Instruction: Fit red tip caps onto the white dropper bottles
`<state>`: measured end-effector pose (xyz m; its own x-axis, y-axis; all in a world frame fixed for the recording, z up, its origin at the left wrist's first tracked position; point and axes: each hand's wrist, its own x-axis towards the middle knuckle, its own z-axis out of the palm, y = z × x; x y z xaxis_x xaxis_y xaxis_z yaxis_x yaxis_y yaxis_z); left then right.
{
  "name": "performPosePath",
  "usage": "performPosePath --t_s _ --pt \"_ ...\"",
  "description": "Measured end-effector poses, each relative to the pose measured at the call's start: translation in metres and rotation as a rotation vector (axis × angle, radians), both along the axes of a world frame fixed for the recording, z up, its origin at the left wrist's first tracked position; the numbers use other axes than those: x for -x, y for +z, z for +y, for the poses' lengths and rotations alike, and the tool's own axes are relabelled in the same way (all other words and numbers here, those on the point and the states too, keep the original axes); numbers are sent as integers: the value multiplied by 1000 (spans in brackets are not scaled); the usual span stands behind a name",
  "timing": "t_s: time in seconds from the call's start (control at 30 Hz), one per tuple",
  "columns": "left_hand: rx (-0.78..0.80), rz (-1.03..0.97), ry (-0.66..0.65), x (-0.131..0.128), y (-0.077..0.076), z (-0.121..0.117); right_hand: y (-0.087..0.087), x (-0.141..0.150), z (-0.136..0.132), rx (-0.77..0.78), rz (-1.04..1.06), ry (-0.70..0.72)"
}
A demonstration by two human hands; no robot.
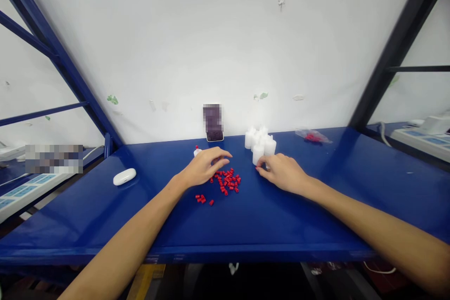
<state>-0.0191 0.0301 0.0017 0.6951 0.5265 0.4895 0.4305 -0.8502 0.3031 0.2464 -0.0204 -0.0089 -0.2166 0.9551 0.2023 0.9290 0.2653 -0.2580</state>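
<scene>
My left hand rests palm down on the blue table, fingers curled loosely over the far edge of a scatter of small red caps. A small white piece with a red tip lies just beyond it. My right hand is to the right of the red pile, its fingertips pinched on a white cylinder at the near edge of a cluster of white plastic cylinders. What the left fingers hold, if anything, is hidden.
A phone leans against the white wall behind the pile. A white earbud case lies at the left. A clear bag of red pieces lies at the back right. Blue and black frame posts flank the table.
</scene>
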Motion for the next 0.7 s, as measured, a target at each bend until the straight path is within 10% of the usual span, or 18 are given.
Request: performPosePath --t_s 0.27,0.7 --pt "-98 -138 -150 -18 -4 -17 2 22 -7 349 966 294" --pt "-11 -326 -85 -40 -4 -32 -11 28 -4 426 1239 432"
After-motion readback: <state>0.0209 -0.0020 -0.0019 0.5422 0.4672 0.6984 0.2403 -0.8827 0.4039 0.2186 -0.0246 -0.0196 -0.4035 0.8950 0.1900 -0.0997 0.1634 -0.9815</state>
